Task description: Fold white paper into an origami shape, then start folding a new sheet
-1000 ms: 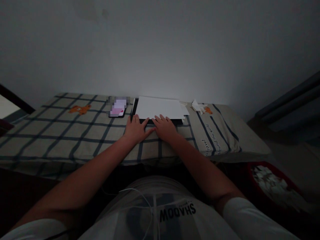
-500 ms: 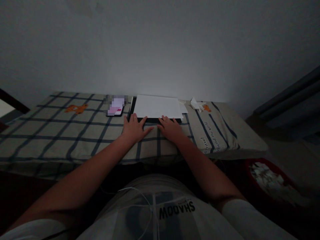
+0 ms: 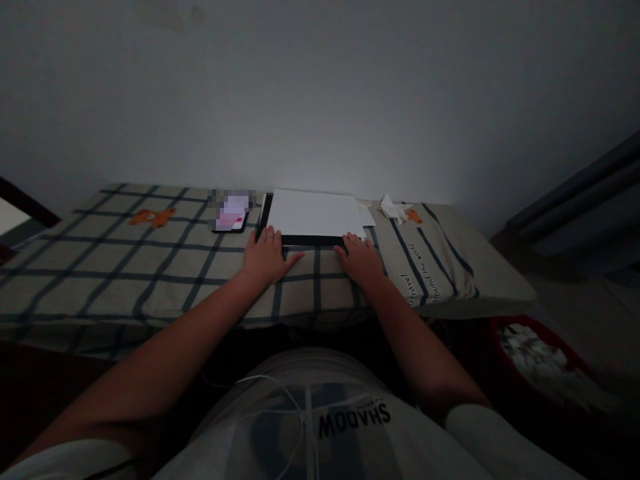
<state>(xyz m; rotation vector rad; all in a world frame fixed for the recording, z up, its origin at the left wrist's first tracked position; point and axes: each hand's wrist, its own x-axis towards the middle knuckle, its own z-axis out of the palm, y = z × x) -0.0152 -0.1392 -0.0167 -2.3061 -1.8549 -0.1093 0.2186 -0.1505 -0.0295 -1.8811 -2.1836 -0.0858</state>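
Has a wide run of checked counter (image 3: 125, 267) at far left, then a phone (image 3: 234, 217) near the back edge. Rests the left hand (image 3: 263, 257) on the near left corner of a black-edged board (image 3: 313, 240), with thumb spread from fingers. Faces a white sheet (image 3: 313, 213) on that board, with open room between both hands along the near edge. Rests the right hand (image 3: 362, 260) at the near right corner, with thumb and fingers apart; farther right, has crumpled paper (image 3: 390, 208).
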